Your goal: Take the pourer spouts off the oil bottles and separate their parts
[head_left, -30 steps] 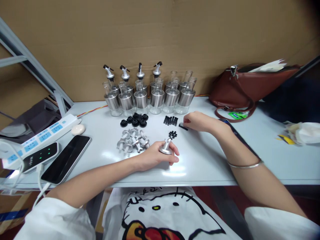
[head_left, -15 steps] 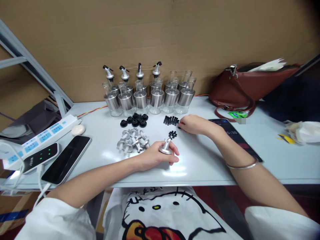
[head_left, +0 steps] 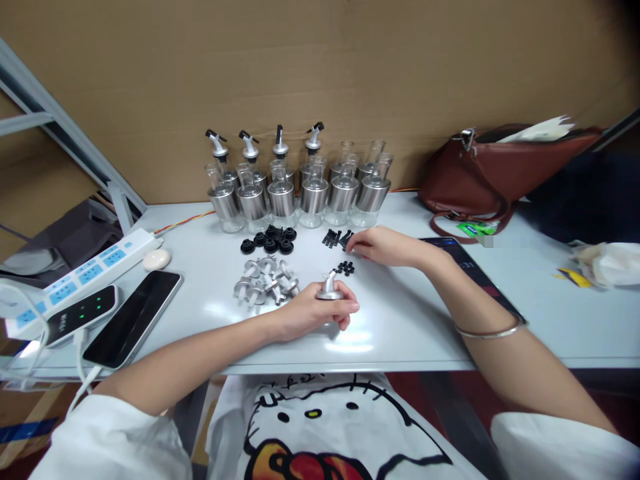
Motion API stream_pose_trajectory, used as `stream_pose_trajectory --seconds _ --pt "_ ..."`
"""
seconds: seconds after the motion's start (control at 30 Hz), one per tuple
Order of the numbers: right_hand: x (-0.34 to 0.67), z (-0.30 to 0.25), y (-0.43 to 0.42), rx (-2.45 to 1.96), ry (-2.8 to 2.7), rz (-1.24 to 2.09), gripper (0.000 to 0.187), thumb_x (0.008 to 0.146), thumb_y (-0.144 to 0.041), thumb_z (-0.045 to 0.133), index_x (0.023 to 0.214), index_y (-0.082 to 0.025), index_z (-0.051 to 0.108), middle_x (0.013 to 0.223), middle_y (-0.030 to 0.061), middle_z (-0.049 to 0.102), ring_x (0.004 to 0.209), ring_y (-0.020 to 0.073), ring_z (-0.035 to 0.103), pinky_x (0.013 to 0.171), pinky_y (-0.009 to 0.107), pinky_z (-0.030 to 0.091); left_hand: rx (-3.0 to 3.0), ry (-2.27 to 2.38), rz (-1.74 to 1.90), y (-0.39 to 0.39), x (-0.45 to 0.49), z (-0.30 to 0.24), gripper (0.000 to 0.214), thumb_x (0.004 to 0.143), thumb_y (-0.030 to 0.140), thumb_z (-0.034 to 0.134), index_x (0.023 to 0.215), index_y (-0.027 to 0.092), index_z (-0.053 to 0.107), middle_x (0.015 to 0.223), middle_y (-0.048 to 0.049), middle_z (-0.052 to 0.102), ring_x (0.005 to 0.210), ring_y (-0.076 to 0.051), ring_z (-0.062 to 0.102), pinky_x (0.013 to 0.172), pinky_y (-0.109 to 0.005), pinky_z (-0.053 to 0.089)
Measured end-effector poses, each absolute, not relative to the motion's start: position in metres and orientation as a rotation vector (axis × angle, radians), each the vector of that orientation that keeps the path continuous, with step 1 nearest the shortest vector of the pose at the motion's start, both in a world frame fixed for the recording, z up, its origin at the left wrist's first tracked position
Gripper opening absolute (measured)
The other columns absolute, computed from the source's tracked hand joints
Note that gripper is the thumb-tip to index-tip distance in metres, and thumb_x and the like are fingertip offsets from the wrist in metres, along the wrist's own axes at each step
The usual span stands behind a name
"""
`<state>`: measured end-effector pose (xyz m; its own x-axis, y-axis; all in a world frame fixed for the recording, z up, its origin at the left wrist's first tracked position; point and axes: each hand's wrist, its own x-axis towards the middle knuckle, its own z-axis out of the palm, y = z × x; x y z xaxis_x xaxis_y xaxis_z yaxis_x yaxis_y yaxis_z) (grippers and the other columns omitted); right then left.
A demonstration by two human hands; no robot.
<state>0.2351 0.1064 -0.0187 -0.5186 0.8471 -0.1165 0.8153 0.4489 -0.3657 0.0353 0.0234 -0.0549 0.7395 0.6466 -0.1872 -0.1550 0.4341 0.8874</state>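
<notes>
My left hand point(head_left: 313, 312) is closed around a silver metal pourer spout point(head_left: 329, 287), holding it just above the white table point(head_left: 400, 313). My right hand point(head_left: 383, 245) reaches to a small pile of black stick-like parts point(head_left: 335, 238), fingers pinched at its right edge; what they grip is hidden. A cluster of tiny black caps point(head_left: 345, 268) lies between the two hands. A heap of silver spouts point(head_left: 265, 281) sits left of my left hand, and black rubber stoppers point(head_left: 269, 241) lie behind it.
Several glass-and-steel dispenser bottles point(head_left: 300, 193) line the back, some fitted with spouts. A power strip point(head_left: 85, 272), a charger pad point(head_left: 80, 313) and a phone point(head_left: 133, 317) lie at left. Another phone point(head_left: 470, 273) and a brown bag point(head_left: 495, 170) are at right.
My right hand slid left from beside the lone black stick to the pile of black sticks. My left hand lifted and turned the silver spout slightly.
</notes>
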Motion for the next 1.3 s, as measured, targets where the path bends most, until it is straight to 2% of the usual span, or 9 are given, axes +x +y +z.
stream_pose_trajectory --seconds 0.07,0.17,0.33,0.47,0.63,0.87,1.07,1.17,1.3 --pt "0.232 -0.014 0.101 -1.385 -2.519 0.768 0.024 0.087 -0.023 0.046 0.086 -0.013 0.067 0.074 0.0048 0.066 0.063 0.0128 0.054 0.060 0.025 0.041 0.982 0.543 0.535 0.024 0.035 -0.055 0.025 0.070 0.032 0.073 0.074 0.015 0.055 0.054 0.0065 0.047 0.055 -0.009 0.053 0.061 -0.026 0.035" --pt "0.222 -0.006 0.090 -1.075 -2.385 1.204 0.032 0.088 -0.041 0.048 0.091 -0.012 0.063 0.066 0.0000 0.056 0.057 0.0095 0.046 0.053 0.023 0.038 0.960 0.522 0.529 0.024 0.035 -0.055 0.029 0.068 0.035 0.075 0.075 0.014 0.056 0.054 0.0060 0.048 0.056 -0.010 0.053 0.062 -0.026 0.036" --pt "0.206 -0.008 0.077 -0.767 -2.336 1.533 0.032 0.089 -0.044 0.049 0.084 -0.013 0.056 0.065 -0.0027 0.049 0.058 0.0079 0.043 0.055 0.022 0.038 0.974 0.497 0.508 0.026 0.035 -0.058 0.036 0.068 0.043 0.075 0.077 0.012 0.059 0.055 0.0042 0.051 0.057 -0.010 0.054 0.061 -0.026 0.036" --pt "0.203 -0.014 0.078 -0.790 -2.358 1.501 0.038 0.091 -0.049 0.044 0.074 -0.016 0.049 0.061 -0.0035 0.047 0.057 0.0085 0.044 0.055 0.022 0.036 0.953 0.473 0.540 0.026 0.035 -0.058 0.037 0.068 0.045 0.075 0.076 0.013 0.059 0.055 0.0045 0.050 0.056 -0.010 0.053 0.062 -0.026 0.037" --pt "0.201 -0.014 0.078 -0.781 -2.412 1.329 0.048 0.090 -0.056 0.040 0.061 -0.017 0.041 0.057 -0.0054 0.037 0.053 0.0069 0.034 0.051 0.021 0.030 0.992 0.509 0.528 0.026 0.036 -0.057 0.039 0.066 0.046 0.076 0.080 0.014 0.058 0.056 0.0048 0.051 0.057 -0.009 0.053 0.062 -0.026 0.036" --pt "0.196 -0.012 0.070 -0.943 -2.362 1.375 0.057 0.089 -0.059 0.035 0.057 -0.015 0.052 0.047 -0.0017 0.047 0.049 0.0085 0.041 0.050 0.022 0.034 1.165 0.552 0.533 0.026 0.035 -0.062 0.035 0.070 0.043 0.073 0.083 0.015 0.057 0.063 0.0029 0.056 0.060 -0.009 0.052 0.062 -0.026 0.035" --pt "0.196 -0.011 0.069 -1.017 -2.415 1.310 0.061 0.085 -0.065 0.036 0.049 -0.016 0.045 0.045 -0.0048 0.034 0.046 0.0062 0.028 0.045 0.022 0.025 1.233 0.579 0.507 0.026 0.035 -0.056 0.033 0.068 0.042 0.075 0.080 0.015 0.059 0.065 0.0030 0.057 0.060 -0.008 0.051 0.062 -0.025 0.038" --pt "0.195 -0.010 0.068 -1.046 -2.397 1.295 0.060 0.084 -0.065 0.035 0.049 -0.018 0.041 0.045 -0.0053 0.033 0.046 0.0061 0.027 0.045 0.022 0.025 1.245 0.568 0.520 0.025 0.035 -0.058 0.037 0.069 0.047 0.073 0.082 0.015 0.060 0.063 0.0025 0.057 0.059 -0.009 0.052 0.062 -0.025 0.038" --pt "0.194 -0.010 0.068 -1.017 -2.341 1.279 0.056 0.088 -0.060 0.032 0.052 -0.018 0.040 0.043 -0.0046 0.038 0.046 0.0071 0.032 0.048 0.022 0.029 1.151 0.485 0.589 0.025 0.035 -0.066 0.051 0.070 0.061 0.065 0.089 0.015 0.059 0.060 0.0034 0.053 0.059 -0.010 0.054 0.061 -0.025 0.039"
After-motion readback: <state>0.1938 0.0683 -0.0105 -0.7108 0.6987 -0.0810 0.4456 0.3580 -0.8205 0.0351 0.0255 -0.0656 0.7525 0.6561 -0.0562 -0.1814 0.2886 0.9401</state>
